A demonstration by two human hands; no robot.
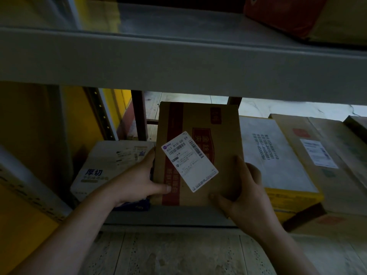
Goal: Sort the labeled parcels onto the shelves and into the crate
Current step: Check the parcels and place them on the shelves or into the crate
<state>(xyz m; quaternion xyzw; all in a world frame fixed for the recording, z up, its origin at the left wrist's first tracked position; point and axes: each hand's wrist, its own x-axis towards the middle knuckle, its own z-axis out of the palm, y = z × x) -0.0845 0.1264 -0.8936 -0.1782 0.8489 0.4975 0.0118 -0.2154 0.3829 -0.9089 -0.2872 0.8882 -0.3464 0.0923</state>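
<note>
On the lower shelf (170, 216), both hands grip the parcel's (198, 155) sides.

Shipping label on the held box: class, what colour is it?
White with black barcodes and print, on the shipping label; head view.

The grey lower shelf (168, 216) carries a brown labelled parcel (200, 155) at centre, a white printed carton (103, 169) at its nine o'clock, and a yellow-sided box (278, 165) and a brown carton (325, 165) toward three o'clock.
</note>
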